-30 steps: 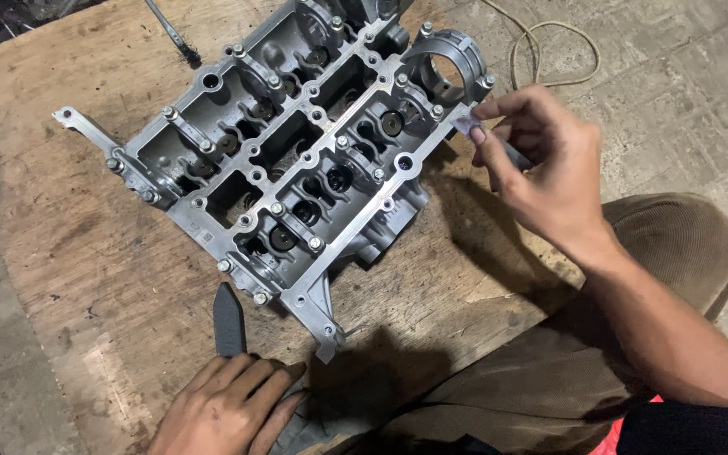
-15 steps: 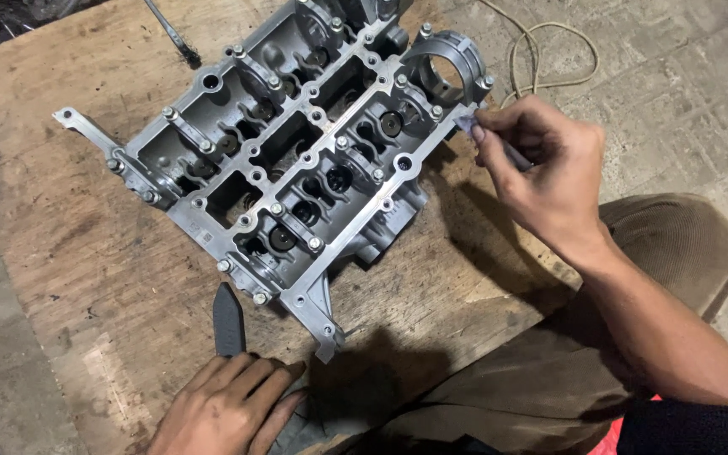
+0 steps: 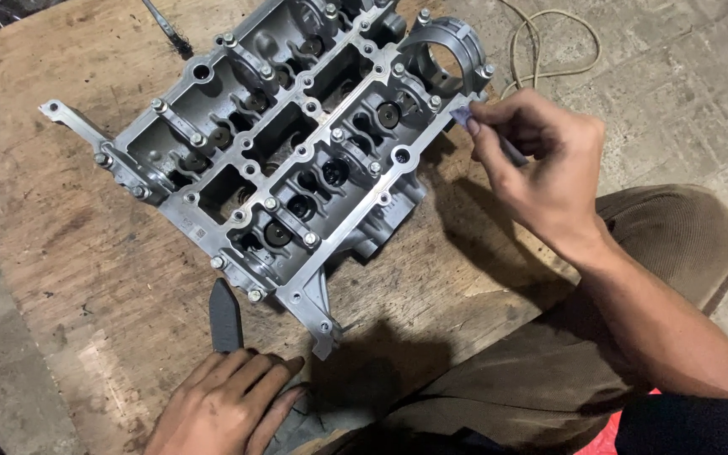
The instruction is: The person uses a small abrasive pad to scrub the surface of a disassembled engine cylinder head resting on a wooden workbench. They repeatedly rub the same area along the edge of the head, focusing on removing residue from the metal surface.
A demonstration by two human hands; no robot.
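My right hand (image 3: 549, 173) is up at the far right corner of the aluminium cylinder head (image 3: 297, 160), thumb and forefinger pinched together on a small bluish-grey scrap (image 3: 463, 114), and that scrap sits right against the rim of the head, just beside the big round housing ring (image 3: 446, 52). The pinch is tight, fingertips (image 3: 475, 128) closed on the scrap with no gap showing; the other fingers curl loosely behind. A thin dark shaft (image 3: 513, 153) pokes out under my palm, perhaps a tool handle, but most of it is hidden by my fingers and I can't say what it is. My left hand (image 3: 225, 404) lies flat on the wooden board (image 3: 61, 278) at the near edge, fingers together and stretched out, gripping nothing; its fingertips rest just beside a dark flat blade-shaped piece (image 3: 225, 316) lying on the wood, and whether they touch it I can't tell. The wrist is cut off by the bottom of the view. The head lies diagonally across the board, bolts and round bores facing up, its near corner bracket (image 3: 318, 316) pointing toward me. My knee in brown trousers (image 3: 676, 244) covers the board's right edge. A pale cable (image 3: 549, 50) loops on the concrete floor (image 3: 684, 93) beyond.
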